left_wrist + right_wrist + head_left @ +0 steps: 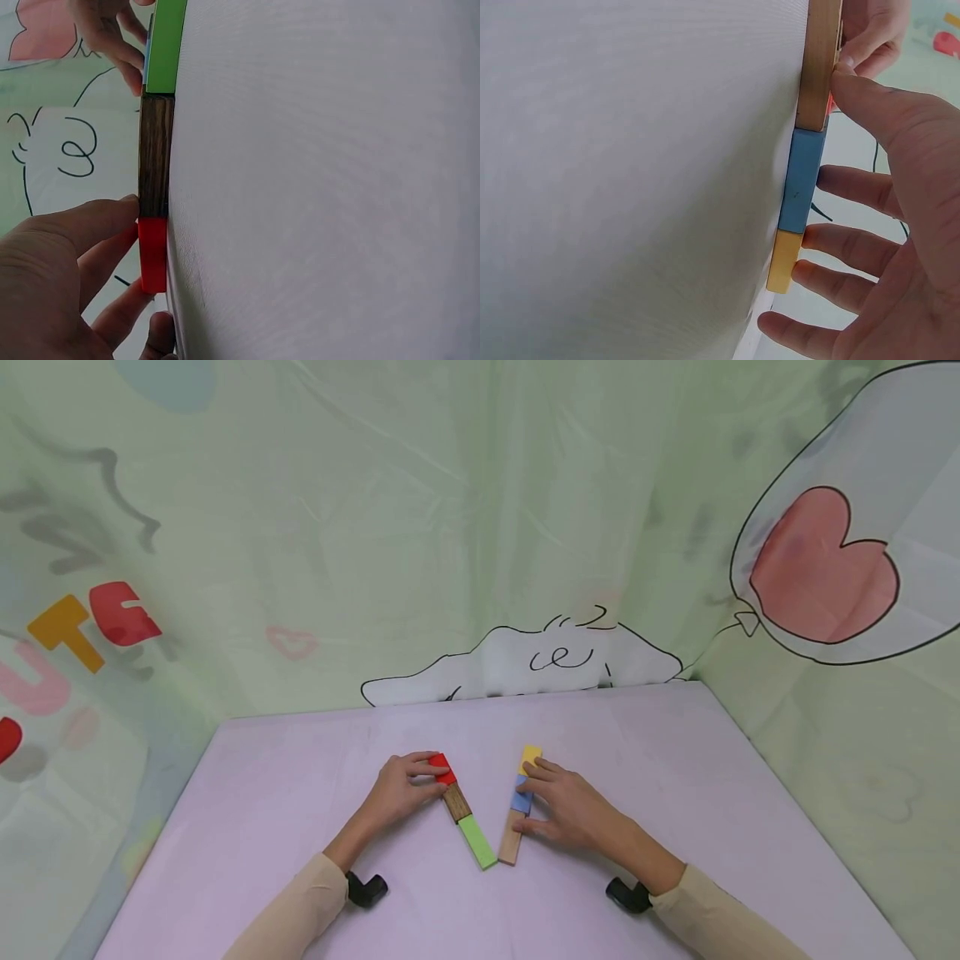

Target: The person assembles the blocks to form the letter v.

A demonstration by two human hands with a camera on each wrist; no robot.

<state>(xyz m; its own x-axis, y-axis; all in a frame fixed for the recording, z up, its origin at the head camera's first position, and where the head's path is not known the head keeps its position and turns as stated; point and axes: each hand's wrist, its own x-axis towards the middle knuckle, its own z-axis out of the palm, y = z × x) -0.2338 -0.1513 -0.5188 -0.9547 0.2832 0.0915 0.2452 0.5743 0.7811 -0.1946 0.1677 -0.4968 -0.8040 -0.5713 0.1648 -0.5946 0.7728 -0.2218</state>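
Observation:
Two rows of flat wooden blocks form a V on the table, their near ends meeting. In the left row, a red block point(443, 769) is farthest, then a dark brown block point(457, 803) and a green block point(477, 842). My left hand point(400, 791) rests its thumb and fingertips on the red block, the thumb close to its seam with the brown one. The right row has a yellow block point(531, 755), a blue block point(802, 180) and a light wood block point(819, 67). Fingers spread, my right hand point(566, 802) touches this row, its thumb on the light wood block.
A pale lilac cloth covers the table point(300, 793). Behind and beside it hangs a printed curtain point(420, 543) with letters, a balloon and a heart. Black devices point(367, 890) are worn at both wrists, below the beige sleeves.

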